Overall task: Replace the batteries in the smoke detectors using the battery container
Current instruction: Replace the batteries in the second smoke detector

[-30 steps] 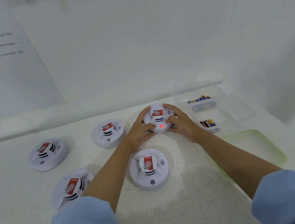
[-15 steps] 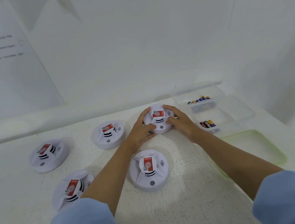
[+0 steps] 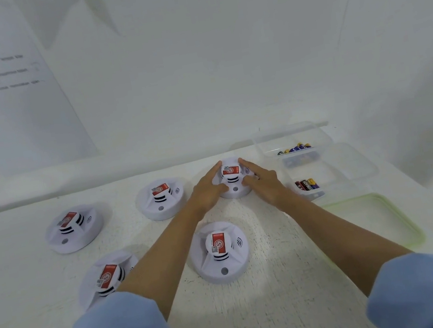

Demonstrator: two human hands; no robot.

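Several white smoke detectors with red labels sit on the white table. The far one (image 3: 232,181) lies between my two hands. My left hand (image 3: 208,192) cups its left side, with the fingers along the rim and the thumb at the front. My right hand (image 3: 265,184) cups its right side the same way. Its indicator light is dark. To the right stands a clear battery container (image 3: 291,137) holding several batteries (image 3: 295,148). A second clear container (image 3: 355,168) in front of it holds a few batteries (image 3: 306,184).
Other detectors lie at back centre (image 3: 161,200), far left (image 3: 75,228), front left (image 3: 105,278) and front centre (image 3: 219,251) between my forearms. A green-rimmed lid (image 3: 379,222) lies at the right near the table edge. A wall with papers rises behind.
The red light on the held detector, lit a second ago, has gone out. My fingers have stretched out a little along its sides. The detector stays in place.
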